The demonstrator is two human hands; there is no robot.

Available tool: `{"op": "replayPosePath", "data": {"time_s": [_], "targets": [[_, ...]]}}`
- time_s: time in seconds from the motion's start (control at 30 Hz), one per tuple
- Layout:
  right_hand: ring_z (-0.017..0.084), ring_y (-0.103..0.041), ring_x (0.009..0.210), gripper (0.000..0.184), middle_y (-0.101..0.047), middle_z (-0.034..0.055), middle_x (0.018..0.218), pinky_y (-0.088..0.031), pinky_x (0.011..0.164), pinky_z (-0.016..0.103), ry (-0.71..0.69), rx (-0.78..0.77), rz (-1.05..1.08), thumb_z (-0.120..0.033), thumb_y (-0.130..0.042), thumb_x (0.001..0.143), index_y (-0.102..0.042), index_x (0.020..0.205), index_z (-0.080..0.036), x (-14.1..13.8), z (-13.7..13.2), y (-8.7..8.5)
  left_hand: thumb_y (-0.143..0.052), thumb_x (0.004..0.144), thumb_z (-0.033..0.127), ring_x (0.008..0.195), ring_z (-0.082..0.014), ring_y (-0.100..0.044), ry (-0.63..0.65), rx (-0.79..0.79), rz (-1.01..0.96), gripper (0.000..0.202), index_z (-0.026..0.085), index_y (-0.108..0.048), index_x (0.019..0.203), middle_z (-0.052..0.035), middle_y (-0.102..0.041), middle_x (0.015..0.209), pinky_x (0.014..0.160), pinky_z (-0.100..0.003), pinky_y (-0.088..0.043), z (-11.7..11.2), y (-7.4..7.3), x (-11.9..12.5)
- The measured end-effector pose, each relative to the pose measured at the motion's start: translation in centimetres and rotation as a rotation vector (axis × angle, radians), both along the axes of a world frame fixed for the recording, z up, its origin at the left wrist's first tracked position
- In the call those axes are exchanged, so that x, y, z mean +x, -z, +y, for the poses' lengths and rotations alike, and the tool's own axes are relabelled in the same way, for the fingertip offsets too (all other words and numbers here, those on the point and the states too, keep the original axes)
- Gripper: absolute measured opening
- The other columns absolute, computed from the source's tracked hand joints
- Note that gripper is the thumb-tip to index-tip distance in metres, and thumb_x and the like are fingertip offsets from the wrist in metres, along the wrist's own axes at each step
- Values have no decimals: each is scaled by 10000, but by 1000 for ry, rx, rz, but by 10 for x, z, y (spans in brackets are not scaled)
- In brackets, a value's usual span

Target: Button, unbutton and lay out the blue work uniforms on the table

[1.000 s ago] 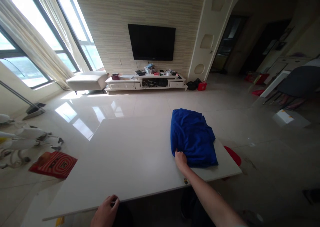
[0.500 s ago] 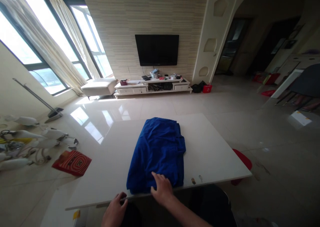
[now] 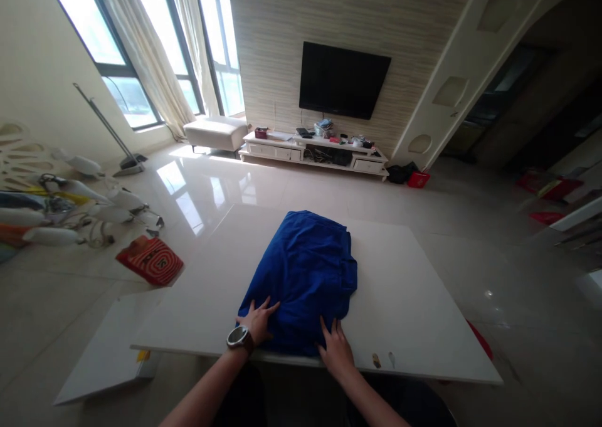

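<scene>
A folded blue cloth garment (image 3: 305,270) lies on the white tabletop (image 3: 404,289), its near end close to the front edge. On its near left corner rests my left hand (image 3: 256,322), fingers spread, with a watch (image 3: 238,336) on the wrist. My right hand (image 3: 337,345) touches the near right corner, its fingers stretched forward and apart. Both palms face down on or beside the fabric. Which garment it is cannot be made out from the folds.
Two small objects (image 3: 376,360) lie near the table's front edge, right of my right hand. A red bag (image 3: 153,261) and white lamp-like parts (image 3: 110,212) are on the floor at left. A low TV cabinet (image 3: 275,153) stands by the far wall.
My left hand has moved from the table edge up onto the cloth's left corner. My right hand has shifted right to the other corner. The view has turned and tilted.
</scene>
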State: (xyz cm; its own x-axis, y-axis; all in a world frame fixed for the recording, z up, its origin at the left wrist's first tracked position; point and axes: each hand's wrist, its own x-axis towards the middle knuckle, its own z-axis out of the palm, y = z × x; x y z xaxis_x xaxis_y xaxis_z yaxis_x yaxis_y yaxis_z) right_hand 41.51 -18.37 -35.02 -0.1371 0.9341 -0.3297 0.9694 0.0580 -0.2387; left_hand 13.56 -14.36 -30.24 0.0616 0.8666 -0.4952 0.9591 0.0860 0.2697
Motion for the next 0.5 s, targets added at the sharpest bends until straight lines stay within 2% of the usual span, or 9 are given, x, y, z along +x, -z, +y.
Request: {"op": "replayPosePath", "data": {"time_s": [0.1, 0.23, 0.37, 0.5], "targets": [[379, -265, 1557, 764, -337, 165, 1668, -325, 1221, 452, -92, 6, -20, -323, -628, 946, -317, 1641, -265, -26, 20, -3, -790, 668, 165, 1542, -570, -111, -20, 35, 23, 1095, 515, -310, 1588, 4, -164, 1738, 1000, -884, -318, 6, 7, -27], [392, -279, 1543, 759, -332, 183, 1665, -330, 1210, 465, -193, 14, 7, -360, -655, 939, -356, 1629, -262, -69, 40, -5, -785, 706, 152, 1553, -555, -73, -80, 74, 50, 1086, 525, -280, 1593, 15, -146, 1742, 1022, -890, -282, 3, 18, -69], [404, -266, 1539, 794, -308, 199, 1671, -301, 1222, 487, -278, 33, 57, -370, -679, 923, -351, 1632, -233, -123, 53, -5, -756, 745, 132, 1552, -559, -73, -162, 109, 66, 1063, 531, -261, 1596, 30, -148, 1743, 1012, -895, -291, -4, 29, -121], [427, -234, 1545, 842, -258, 228, 1682, -261, 1232, 538, -328, 31, 97, -378, -684, 913, -310, 1645, -195, -181, 66, -2, -757, 771, 187, 1543, -572, -83, -247, 139, 106, 1039, 523, -238, 1606, 19, -137, 1749, 1014, -876, -314, -5, 39, -177]]}}
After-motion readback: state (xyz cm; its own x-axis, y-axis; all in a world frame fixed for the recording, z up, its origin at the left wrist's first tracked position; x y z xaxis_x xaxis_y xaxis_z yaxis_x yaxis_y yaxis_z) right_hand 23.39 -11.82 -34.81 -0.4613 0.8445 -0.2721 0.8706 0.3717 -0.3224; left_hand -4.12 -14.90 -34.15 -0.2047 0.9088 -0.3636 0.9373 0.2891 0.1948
